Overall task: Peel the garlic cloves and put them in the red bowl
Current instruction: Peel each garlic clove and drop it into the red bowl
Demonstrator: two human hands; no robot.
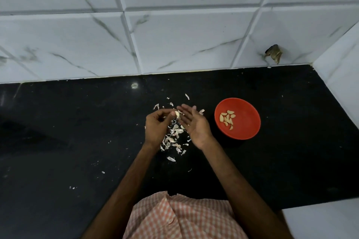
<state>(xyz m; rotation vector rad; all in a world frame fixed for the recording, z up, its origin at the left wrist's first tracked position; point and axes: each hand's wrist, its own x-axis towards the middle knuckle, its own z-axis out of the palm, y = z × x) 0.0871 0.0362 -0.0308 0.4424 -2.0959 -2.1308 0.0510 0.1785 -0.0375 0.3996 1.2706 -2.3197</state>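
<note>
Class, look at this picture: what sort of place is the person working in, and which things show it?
Most likely a home kitchen. A glossy black counter meets a wall of marbled white tiles, and garlic skins lie scattered beside a red bowl holding peeled cloves.

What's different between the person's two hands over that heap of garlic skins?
The left hand curls its fingers and pinches a garlic clove; the right hand is spread open, palm up, holding nothing. The right hand lies nearer the red bowl than the left hand. Both are over the garlic skins on the black counter.
</note>
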